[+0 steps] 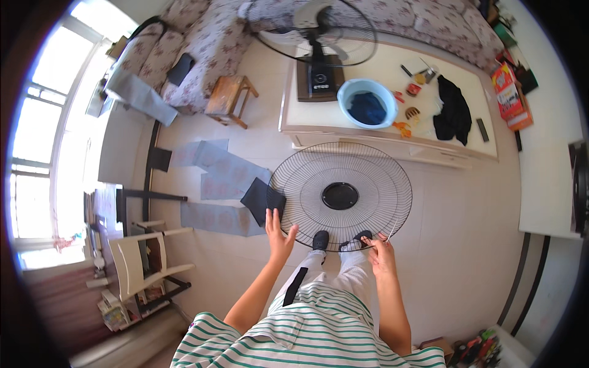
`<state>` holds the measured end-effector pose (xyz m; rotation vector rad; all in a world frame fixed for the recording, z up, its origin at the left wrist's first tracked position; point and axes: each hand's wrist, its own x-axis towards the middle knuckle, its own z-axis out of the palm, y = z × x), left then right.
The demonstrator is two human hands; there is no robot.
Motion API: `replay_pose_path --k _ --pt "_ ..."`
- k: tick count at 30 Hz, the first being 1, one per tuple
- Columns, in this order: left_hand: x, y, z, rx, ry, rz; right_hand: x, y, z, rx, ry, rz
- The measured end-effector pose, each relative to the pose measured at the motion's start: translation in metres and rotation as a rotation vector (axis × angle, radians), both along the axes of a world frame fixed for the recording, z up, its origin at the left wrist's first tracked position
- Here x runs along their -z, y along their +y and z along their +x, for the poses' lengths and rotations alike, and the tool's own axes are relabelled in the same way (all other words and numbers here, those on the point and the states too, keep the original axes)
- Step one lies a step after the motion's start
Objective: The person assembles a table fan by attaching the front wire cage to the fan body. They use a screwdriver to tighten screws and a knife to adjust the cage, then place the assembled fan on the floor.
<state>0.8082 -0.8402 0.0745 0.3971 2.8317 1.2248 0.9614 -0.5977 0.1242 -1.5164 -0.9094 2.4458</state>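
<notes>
A: While the low cream table (392, 61) is topped by the black fan (320, 78), where is the loose wire grille (340, 195) held?
B: Above the floor (460, 202), between table and body. Shoes (320, 239) are partly overlapped by its near rim.
A: Basin?
B: Light-blue basin (350, 110) is set beside the fan's base; dark cloth (367, 109) is contained in it.
A: Grip?
B: Near rim is pinched by the right hand's (383, 260) fingers. Left hand (280, 244) is spread at the left rim; contact cannot be told.
A: Smallest item?
B: Thin white strip (391, 234), seen at the right fingertips. Kind cannot be told.
</notes>
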Motion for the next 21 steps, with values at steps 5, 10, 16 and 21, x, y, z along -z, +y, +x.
replay_pose_path --k 5,10,16,21 --pt "-0.005 -0.028 -0.01 -0.381 -0.495 0.582 -0.011 -0.03 -0.046 -0.079 0.032 -0.013" --pt "0.007 -0.053 -0.012 -0.607 -0.587 0.913 -0.013 -0.037 -0.078 -0.23 0.018 0.002" --pt "0.009 -0.067 -0.019 -0.826 -0.816 1.289 -0.016 -0.037 -0.12 -0.377 -0.008 -0.004" --pt "0.0 -0.063 -0.021 -1.001 -0.918 1.397 -0.008 -0.027 -0.143 -0.469 -0.028 -0.01"
